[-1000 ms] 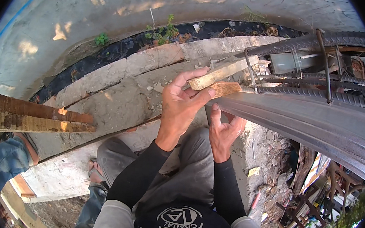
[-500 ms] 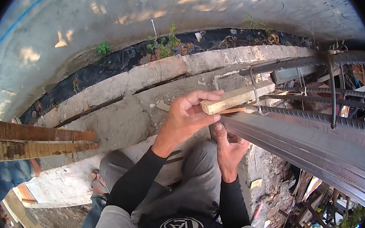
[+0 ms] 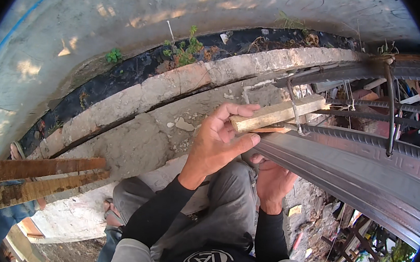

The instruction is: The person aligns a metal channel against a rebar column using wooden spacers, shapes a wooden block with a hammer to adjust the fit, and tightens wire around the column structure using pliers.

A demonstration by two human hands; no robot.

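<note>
My left hand (image 3: 214, 144) is closed about the near end of a short wooden block (image 3: 275, 114), its thumb against the end of a long grey metal channel (image 3: 337, 173). The block lies tilted above the channel, its far end among the steel bars. A thin orange-brown wood sliver (image 3: 272, 130) shows between block and channel. Below the channel's near end, my right hand (image 3: 273, 185) grips its lower edge; the thumb tip shows, while the other fingers are hidden behind the metal.
Ribbed steel bars (image 3: 371, 138) with tie loops run out to the right. A concrete ledge (image 3: 174, 82) curves along the grey wall (image 3: 129, 27). Two rough planks (image 3: 39, 167) jut in from the left, near another person's foot (image 3: 112, 210). Scrap wood (image 3: 360, 251) lies lower right.
My right hand has slid right and turned further under the channel, its thumb lowering. The wooden block has shifted slightly right at its far end. My left hand stays nearly in place.
</note>
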